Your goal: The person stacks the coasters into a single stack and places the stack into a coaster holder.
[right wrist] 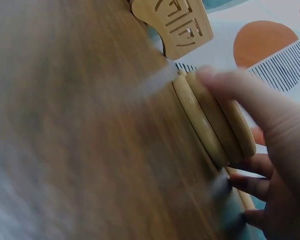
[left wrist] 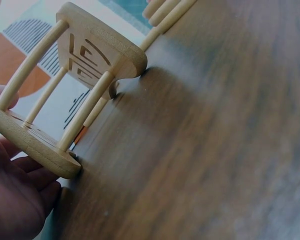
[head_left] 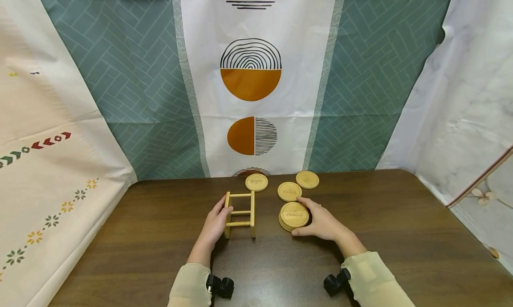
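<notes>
A light bamboo coaster holder [head_left: 253, 214], two cut-out side panels joined by round rods, stands on the table. My left hand [head_left: 215, 223] grips its left panel, with the thumb over the upper edge and the fingers behind. Right of the holder lies a stack of round bamboo coasters [head_left: 294, 214], slightly uneven. My right hand [head_left: 322, 222] holds this stack by its right side, thumb at the front and fingers at the back. The right wrist view shows the thumb [right wrist: 250, 95] across the edges of the stacked coasters [right wrist: 215, 120], the fingers curled on the opposite side.
Three single coasters lie farther back: one [head_left: 256, 182] behind the holder, one [head_left: 289, 191] just behind the stack, and one [head_left: 307, 179] at the table's back edge. A patterned cloth [head_left: 256, 26] hangs behind the dark wooden table [head_left: 401, 227].
</notes>
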A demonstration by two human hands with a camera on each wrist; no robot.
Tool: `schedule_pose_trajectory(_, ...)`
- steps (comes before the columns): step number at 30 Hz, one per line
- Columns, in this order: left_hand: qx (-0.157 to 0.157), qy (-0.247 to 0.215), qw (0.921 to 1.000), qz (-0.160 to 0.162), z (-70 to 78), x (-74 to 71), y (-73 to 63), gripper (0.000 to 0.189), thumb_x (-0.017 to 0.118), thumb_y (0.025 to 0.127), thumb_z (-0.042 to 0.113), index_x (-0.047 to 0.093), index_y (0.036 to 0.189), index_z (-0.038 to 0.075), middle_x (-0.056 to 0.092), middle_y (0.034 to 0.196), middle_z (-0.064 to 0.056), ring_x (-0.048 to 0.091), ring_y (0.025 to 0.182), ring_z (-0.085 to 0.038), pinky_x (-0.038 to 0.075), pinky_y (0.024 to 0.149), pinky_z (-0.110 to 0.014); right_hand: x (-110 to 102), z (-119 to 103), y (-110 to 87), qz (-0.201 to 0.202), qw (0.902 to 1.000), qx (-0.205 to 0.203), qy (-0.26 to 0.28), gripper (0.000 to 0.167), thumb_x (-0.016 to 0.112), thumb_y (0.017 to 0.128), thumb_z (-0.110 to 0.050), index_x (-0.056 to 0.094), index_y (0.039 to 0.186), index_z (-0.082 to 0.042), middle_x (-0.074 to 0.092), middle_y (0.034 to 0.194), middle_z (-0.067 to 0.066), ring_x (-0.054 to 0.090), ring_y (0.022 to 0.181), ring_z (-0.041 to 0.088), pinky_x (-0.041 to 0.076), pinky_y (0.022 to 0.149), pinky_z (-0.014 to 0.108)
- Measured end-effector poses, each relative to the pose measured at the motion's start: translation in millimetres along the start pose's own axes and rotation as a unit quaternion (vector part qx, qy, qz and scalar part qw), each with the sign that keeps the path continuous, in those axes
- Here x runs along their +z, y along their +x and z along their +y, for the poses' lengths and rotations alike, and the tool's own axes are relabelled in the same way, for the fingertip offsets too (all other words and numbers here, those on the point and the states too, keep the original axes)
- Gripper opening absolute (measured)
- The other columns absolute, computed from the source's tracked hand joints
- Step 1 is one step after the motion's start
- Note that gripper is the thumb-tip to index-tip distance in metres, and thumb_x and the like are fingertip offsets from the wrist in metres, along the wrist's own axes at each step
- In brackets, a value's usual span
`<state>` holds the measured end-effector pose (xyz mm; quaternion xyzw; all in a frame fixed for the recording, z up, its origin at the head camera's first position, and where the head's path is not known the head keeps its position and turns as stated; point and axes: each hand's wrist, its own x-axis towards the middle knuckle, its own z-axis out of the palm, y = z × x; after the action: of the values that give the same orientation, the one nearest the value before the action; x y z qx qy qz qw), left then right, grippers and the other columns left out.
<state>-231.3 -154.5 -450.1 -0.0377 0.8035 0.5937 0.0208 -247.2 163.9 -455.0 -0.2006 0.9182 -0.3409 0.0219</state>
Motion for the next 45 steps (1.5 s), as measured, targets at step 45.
schedule_pose_trajectory(45,-0.007,-0.004,0.9999,0.013,-1.6,-0.5,-0.9,0.055,0.046,0.097,0.031,0.031,0.149,0.022,0.031,0.153,-0.012,0.032,0.138,-0.037,0.030,0.108,-0.057,-40.8,46.9,70.5,0.039,0.9833,0.148,-0.099,0.086,0.057,0.090,-0.046,0.019,0.148,0.005,0.026,0.147,0.033,0.030,0.132,0.051,0.027,0.100,0.069)
